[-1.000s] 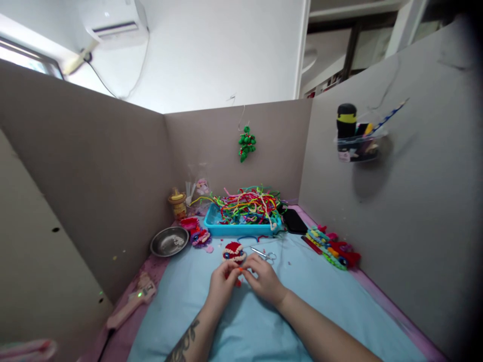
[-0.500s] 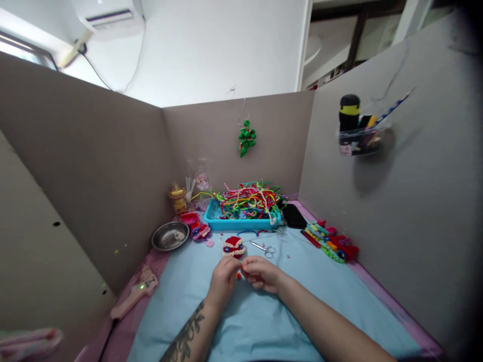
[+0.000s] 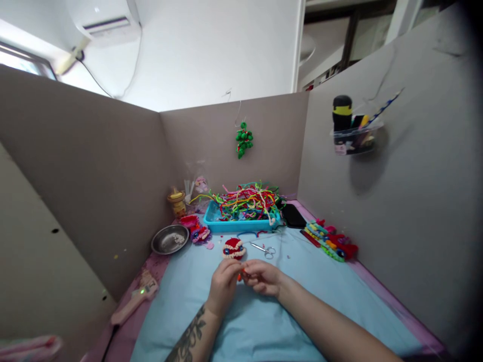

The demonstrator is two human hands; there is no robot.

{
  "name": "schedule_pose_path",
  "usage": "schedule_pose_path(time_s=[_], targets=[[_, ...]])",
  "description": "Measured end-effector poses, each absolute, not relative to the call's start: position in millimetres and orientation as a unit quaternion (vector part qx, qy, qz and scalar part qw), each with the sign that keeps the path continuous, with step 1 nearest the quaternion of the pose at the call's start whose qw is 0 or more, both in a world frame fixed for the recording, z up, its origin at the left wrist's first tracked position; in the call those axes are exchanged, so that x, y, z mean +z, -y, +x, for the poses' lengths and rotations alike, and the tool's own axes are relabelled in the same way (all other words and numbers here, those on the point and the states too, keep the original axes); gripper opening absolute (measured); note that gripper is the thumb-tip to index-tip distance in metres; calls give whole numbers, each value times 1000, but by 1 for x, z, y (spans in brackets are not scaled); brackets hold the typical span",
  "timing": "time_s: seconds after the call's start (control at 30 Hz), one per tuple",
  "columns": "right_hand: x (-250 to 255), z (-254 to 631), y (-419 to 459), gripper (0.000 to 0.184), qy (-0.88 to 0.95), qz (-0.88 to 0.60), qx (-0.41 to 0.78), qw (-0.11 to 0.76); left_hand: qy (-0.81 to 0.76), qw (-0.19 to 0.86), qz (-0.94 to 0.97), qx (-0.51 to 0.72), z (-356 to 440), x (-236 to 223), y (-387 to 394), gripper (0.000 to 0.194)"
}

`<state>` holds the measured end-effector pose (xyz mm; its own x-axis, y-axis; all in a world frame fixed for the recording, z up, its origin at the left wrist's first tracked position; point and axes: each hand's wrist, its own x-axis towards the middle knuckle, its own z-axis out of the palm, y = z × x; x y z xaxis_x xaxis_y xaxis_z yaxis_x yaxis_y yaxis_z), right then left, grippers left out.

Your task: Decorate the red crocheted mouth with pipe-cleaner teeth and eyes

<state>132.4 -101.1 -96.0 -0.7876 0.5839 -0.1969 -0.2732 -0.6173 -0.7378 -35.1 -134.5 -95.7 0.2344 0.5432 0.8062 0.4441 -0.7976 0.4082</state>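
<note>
My left hand [image 3: 222,281] and my right hand [image 3: 263,278] meet over the blue cloth, fingertips pinched together. Between them is a small orange piece [image 3: 239,276], part of it hanging below the fingers; its exact kind is too small to make out. Both hands are closed on it. Just beyond my fingers lies a red and cream yarn piece [image 3: 234,248] with blue eyes. To its right rests a pair of small silver scissors [image 3: 264,250], with its handle loops toward the right.
A blue tray [image 3: 241,227] heaped with colourful fuzzy stems stands at the back. On the left are a metal bowl [image 3: 169,240] with small pale bits and a pink glue gun [image 3: 136,301]. Finished fuzzy pieces [image 3: 330,241] and a black phone-like slab [image 3: 293,216] lie right.
The hands stay together at nearly the same spot, with the fingers slightly shifted. More of the orange piece shows between them. The view has moved a little.
</note>
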Motion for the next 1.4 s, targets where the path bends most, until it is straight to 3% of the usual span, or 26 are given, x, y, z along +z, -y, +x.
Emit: schedule_pose_path(time_s=[0.33, 0.53, 0.7, 0.83, 1.0, 1.4], targets=[[-104, 119, 103, 19, 451, -284, 732, 424, -405, 125, 756, 500, -34, -95, 132, 16], [-91, 118, 111, 14, 691, -373, 351, 511, -455, 221, 722, 472, -29, -88, 134, 17], [-92, 119, 120, 14, 802, -385, 63, 452, -474, 369, 639, 480, -29, -91, 129, 18], [-93, 118, 123, 16, 832, -383, -98, 389, -477, 414, 613, 475, -29, -92, 126, 28], [-90, 119, 126, 18, 835, -375, -136, 379, -473, 446, 587, 483, -27, -89, 126, 31], [-91, 121, 126, 15, 835, -374, -72, 397, -452, 503, 559, 479, -28, -95, 121, 37]])
